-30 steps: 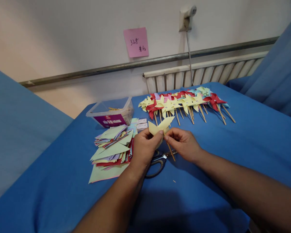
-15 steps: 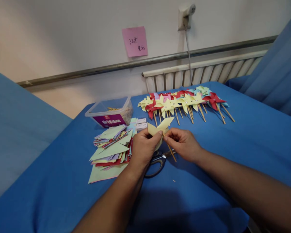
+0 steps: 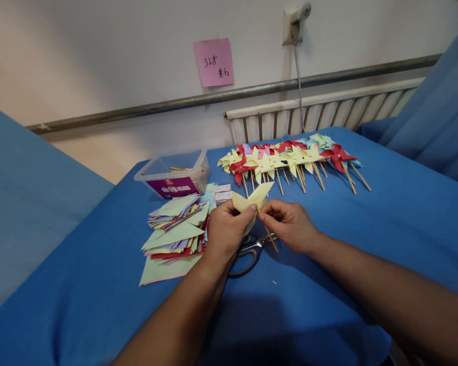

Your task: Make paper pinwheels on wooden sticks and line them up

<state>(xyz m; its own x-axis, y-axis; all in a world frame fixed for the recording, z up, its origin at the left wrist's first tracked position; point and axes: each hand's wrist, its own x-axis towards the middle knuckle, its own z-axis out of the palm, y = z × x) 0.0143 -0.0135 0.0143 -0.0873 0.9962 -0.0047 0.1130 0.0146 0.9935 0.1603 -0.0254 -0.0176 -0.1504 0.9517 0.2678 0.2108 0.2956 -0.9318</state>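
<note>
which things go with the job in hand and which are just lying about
Likely part of the job:
- yellow pinwheel in the left hand
- stick at the right hand
- paper stack
- tub with sticks
- scissors
- pinwheels at the back

Likely just there:
- pink note
- radiator
- plug
- tiny scrap

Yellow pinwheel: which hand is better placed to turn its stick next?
Probably the right hand: its fingers pinch the stick, while the left hand is busy holding the yellow paper.
</note>
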